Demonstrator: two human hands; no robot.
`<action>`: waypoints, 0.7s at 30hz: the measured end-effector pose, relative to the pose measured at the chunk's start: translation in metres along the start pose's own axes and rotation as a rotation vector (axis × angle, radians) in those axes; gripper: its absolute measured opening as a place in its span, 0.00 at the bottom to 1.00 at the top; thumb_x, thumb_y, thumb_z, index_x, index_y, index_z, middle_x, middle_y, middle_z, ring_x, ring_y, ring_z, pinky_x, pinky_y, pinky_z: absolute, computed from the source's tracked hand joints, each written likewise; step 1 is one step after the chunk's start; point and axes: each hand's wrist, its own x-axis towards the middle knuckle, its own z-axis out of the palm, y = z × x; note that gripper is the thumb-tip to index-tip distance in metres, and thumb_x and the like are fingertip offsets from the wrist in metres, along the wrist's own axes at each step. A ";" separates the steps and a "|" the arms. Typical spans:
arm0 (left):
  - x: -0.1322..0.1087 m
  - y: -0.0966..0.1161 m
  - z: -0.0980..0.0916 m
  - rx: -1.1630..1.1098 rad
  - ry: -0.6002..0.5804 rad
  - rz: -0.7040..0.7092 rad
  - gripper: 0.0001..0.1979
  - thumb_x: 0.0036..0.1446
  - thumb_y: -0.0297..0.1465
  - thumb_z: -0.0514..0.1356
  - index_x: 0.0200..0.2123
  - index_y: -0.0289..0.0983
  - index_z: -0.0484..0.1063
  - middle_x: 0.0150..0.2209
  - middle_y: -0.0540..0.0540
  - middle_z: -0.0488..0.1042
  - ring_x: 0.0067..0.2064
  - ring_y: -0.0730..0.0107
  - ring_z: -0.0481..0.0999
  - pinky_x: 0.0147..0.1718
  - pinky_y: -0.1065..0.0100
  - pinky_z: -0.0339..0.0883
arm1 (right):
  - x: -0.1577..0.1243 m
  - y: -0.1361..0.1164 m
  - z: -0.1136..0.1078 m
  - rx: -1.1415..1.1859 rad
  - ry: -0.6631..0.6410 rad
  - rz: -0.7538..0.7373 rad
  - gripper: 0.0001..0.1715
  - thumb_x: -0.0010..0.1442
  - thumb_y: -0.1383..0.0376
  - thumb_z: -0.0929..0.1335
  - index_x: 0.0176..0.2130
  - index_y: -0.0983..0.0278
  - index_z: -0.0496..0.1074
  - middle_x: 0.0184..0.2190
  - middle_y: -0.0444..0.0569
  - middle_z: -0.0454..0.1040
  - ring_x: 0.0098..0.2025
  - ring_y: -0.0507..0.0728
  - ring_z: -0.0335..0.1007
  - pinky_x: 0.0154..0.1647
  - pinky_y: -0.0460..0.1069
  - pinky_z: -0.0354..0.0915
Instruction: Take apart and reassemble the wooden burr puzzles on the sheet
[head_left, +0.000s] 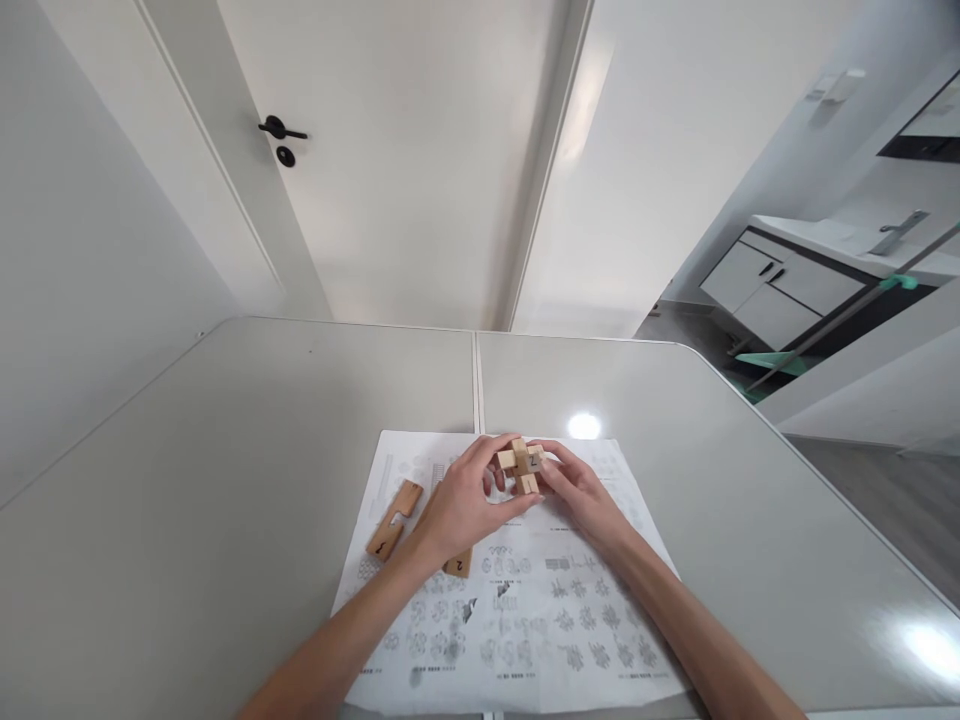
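Note:
Between my two hands is a wooden interlocking puzzle (520,460) of crossed light-wood pieces, one marked with a dark "2"-like figure. My left hand (469,500) grips it from the left, thumb under the near end and fingers at the top. On the other side, my right hand (581,490) closes round it with thumb and fingers. A notched wooden piece (390,528) with a dark number lies left of my left hand. Another wooden piece (458,564), marked "2", lies partly hidden beneath my left wrist.
Under the hands a large printed instruction sheet (517,640) with small puzzle diagrams is spread on a pale table (225,480). A seam (478,385) runs across the table. Behind stands a white door with a black handle (281,128); a washbasin cabinet (787,285) is at right.

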 end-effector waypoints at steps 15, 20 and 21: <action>-0.004 -0.001 0.002 0.224 -0.006 0.190 0.29 0.64 0.34 0.64 0.66 0.52 0.61 0.58 0.48 0.73 0.32 0.72 0.74 0.35 0.66 0.75 | -0.001 -0.010 0.003 -0.115 0.006 -0.121 0.17 0.71 0.50 0.66 0.39 0.57 0.75 0.45 0.49 0.76 0.46 0.61 0.72 0.50 0.55 0.68; -0.004 -0.007 0.002 0.271 -0.009 0.226 0.29 0.68 0.30 0.60 0.68 0.55 0.58 0.61 0.49 0.72 0.36 0.71 0.76 0.41 0.63 0.77 | 0.000 -0.009 0.002 -0.128 0.021 -0.103 0.17 0.70 0.49 0.68 0.43 0.58 0.76 0.41 0.48 0.77 0.39 0.59 0.71 0.45 0.55 0.69; -0.003 -0.008 0.002 0.281 -0.003 0.213 0.30 0.68 0.31 0.60 0.69 0.56 0.56 0.62 0.49 0.71 0.36 0.71 0.77 0.41 0.63 0.77 | 0.001 -0.007 0.001 -0.132 0.040 -0.102 0.17 0.69 0.49 0.68 0.42 0.58 0.76 0.39 0.48 0.77 0.37 0.58 0.71 0.43 0.54 0.70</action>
